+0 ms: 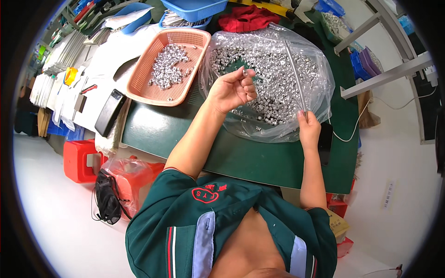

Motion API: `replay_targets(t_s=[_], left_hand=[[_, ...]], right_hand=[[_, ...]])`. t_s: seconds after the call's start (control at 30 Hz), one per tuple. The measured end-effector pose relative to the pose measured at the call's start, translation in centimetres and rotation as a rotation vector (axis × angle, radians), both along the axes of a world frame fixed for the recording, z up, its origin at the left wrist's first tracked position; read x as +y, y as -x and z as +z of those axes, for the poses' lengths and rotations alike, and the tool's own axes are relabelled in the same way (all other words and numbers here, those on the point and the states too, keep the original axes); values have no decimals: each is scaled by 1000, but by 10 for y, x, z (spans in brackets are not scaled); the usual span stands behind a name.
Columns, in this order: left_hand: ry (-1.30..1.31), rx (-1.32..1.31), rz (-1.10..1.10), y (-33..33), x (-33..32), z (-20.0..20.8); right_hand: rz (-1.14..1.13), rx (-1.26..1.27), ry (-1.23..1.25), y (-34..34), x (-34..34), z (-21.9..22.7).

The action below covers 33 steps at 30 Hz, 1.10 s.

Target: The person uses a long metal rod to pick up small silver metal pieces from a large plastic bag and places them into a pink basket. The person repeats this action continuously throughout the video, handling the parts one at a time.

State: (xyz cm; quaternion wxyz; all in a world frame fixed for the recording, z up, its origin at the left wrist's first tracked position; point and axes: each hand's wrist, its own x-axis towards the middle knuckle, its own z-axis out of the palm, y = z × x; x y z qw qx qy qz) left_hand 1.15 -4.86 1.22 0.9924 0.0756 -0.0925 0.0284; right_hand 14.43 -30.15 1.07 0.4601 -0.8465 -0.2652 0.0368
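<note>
Silvery, the small part [245,72] my left hand [234,90] pinches looks light from here; I'd grip its sides. My right hand [309,130] clamps a stiff-looking rod [294,69].

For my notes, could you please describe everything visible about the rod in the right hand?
The rod is long, thin and silvery, apparently metal. The right hand grips its near end between thumb and fingers; the rest points away, over the clear plastic bag of small silvery pieces. Whether it touches the bag is unclear.
</note>
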Motion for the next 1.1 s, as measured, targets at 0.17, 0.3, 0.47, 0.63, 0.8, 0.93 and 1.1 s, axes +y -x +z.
replay_targets(t_s=[0.17, 0.3, 0.47, 0.63, 0.8, 0.93, 1.1], left_hand=[[-62, 62, 116, 2, -5, 6], [-50, 117, 185, 4, -10, 3], [-51, 160, 215, 4, -18, -7], [1, 63, 138, 1, -27, -10], [55, 82, 100, 2, -36, -6], [134, 32, 59, 3, -36, -6], [159, 8, 39, 3, -35, -8]], right_hand=[[5, 58, -27, -11, -8, -14], [11, 159, -120, -1, -5, -18], [-32, 363, -132, 11, -10, -6], [-21, 292, -96, 12, -19, -4], [-67, 220, -91, -5, -23, -12], [-108, 245, -68, -6, -21, -10], [-98, 320, -141, -5, -20, -12]])
